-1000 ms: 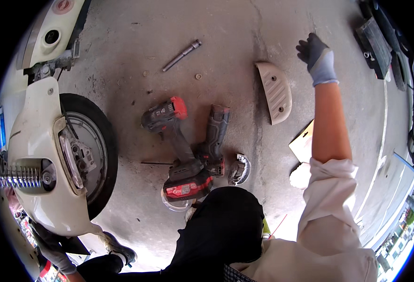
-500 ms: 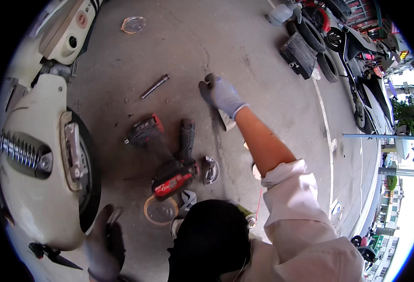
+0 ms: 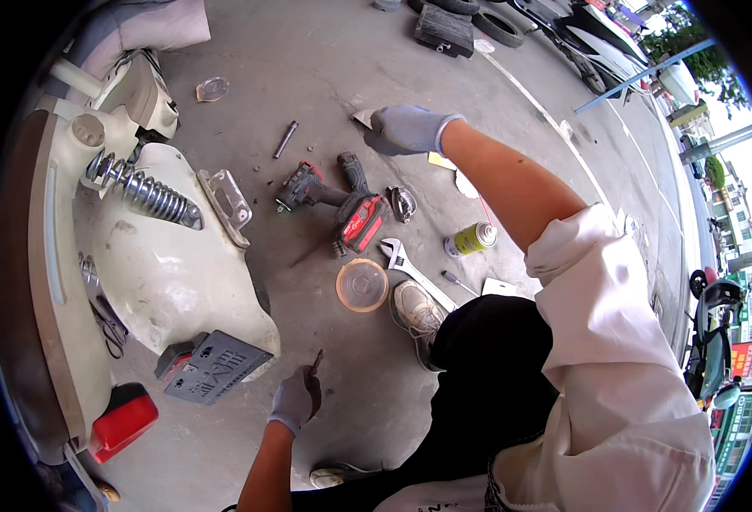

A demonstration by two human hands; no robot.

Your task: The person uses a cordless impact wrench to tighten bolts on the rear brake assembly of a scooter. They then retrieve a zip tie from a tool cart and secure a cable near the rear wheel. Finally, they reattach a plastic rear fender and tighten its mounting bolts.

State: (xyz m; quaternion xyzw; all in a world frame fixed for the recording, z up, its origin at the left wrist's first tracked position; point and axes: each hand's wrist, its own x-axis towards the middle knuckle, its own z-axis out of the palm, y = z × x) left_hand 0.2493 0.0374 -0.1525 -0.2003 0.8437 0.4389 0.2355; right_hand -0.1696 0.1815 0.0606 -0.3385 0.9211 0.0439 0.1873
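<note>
My right hand (image 3: 410, 130), in a grey glove with dark fingers, reaches far forward over the ground. Its fingers curl closed at a pale tapered piece (image 3: 364, 118), whose end juts past them; the rest is hidden. Lower down, my gloved left hand (image 3: 297, 399) is closed near the rear of a cream scooter. A small dark thin thing (image 3: 318, 358) sticks up from its fingertips, too small to name. Between the hands lie a red and black cordless impact wrench (image 3: 307, 186), a second cordless power tool (image 3: 360, 213) and a steel extension bar (image 3: 286, 139).
The scooter's rear fender (image 3: 171, 264), shock spring (image 3: 150, 192) and plate (image 3: 214, 367) fill the left. An adjustable wrench (image 3: 418, 273), a spray can (image 3: 471, 240), a round clear lid (image 3: 362, 285) and my shoe (image 3: 418, 309) are nearby. A black case (image 3: 444, 32) lies behind.
The view has shifted, showing more of the scooter. My right hand has come to the pale piece that lay beside its wrist. My left hand has drawn away from the scooter's wheel.
</note>
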